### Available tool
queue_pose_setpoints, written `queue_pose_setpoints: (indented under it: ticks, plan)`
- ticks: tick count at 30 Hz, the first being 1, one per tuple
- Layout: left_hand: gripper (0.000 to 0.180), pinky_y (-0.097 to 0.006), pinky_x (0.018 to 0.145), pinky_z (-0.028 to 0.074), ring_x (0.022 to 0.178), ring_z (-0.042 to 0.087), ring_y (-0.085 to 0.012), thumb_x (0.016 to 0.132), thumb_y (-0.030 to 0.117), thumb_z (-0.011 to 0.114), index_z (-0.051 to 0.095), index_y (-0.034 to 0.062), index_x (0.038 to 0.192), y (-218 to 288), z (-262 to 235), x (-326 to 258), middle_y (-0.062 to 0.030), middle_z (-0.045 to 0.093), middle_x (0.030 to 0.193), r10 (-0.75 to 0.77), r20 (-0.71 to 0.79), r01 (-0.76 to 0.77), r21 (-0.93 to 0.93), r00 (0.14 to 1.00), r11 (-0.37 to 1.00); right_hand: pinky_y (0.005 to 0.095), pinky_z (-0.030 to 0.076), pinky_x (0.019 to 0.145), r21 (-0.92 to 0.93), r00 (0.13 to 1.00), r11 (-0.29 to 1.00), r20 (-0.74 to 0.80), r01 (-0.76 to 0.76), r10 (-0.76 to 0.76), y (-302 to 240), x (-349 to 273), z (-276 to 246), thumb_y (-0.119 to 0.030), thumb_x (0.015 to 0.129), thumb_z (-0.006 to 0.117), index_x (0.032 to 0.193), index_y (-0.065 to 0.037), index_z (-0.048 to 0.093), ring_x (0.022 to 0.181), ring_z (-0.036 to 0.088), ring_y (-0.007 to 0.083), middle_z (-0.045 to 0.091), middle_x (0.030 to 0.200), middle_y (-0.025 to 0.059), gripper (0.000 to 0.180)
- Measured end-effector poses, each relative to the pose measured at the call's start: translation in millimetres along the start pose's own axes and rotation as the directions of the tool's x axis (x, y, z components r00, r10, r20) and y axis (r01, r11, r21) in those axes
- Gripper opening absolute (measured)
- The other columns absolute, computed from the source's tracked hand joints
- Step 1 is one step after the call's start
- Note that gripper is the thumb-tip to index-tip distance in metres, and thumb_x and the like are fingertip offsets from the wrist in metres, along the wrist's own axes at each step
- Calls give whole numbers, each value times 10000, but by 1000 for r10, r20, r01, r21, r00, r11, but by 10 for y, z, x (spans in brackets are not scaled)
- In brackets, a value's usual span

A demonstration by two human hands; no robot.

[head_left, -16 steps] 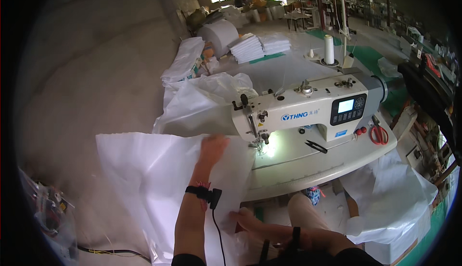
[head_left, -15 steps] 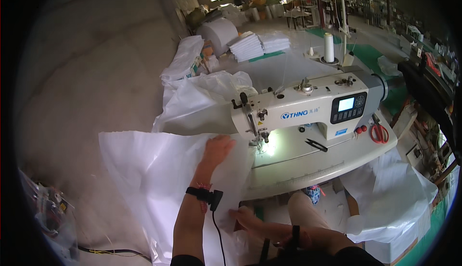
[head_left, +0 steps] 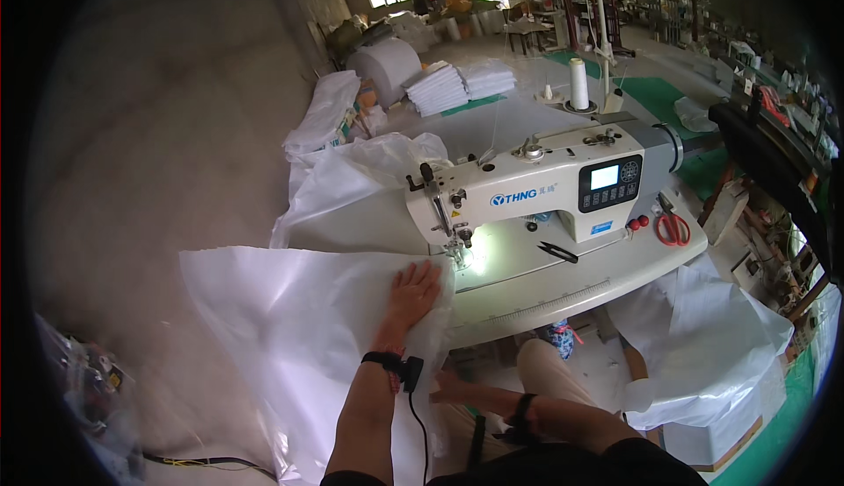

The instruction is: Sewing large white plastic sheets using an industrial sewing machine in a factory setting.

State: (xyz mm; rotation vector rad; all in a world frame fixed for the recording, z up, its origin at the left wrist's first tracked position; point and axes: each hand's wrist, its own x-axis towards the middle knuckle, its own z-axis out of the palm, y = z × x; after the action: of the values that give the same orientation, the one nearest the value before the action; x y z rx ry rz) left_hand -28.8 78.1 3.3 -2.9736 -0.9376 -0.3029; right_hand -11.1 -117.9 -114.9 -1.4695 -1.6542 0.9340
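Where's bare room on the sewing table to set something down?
Bare: front strip of the table, between snips and front edge; smaller patch between snips and red scissors. Crowded: left end, white sheet under the left hand; right end, scissors and red balls.

Sheet point(head_left: 281, 328), one: white, glossy, thin and pliable; spread open, softly creased. Upper edge nearly straight, left corner jutting outward; lower portion drapes downward. Upper right corner lies just beside the needle end of the machine point(head_left: 519, 191); whether under the foot, cannot tell.

Machine, one: white, grey at right end; upright, screen point(head_left: 605, 176) lit, light glowing beneath needle end.
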Motion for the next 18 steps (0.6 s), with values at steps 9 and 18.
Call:
queue_pose_setpoints:
  ticks: [9, 18]
  plan:
    - [425, -518, 1016, 247, 1270, 315, -327, 903, 369, 385, 423, 197, 1290, 319, -98, -315, -62, 346, 1387, 26, -32, -23, 93, 999, 995, 332, 467, 677, 423, 926, 869, 366, -255, 94, -427, -497, 39, -177, 820, 539, 1044, 0, 552, 800, 568, 191, 589, 929, 119, 286]
    - [347, -456, 887, 389, 1068, 493, -311, 832, 257, 505, 549, 141, 1157, 472, -187, -449, -100, 548, 1168, -164, -134, 139, -178, 977, 974, 342, 503, 767, 487, 726, 617, 654, -618, 211, -95, -1223, -652, -262, 810, 590, 1144, -1, 529, 895, 604, 237, 601, 1020, 127, 429]
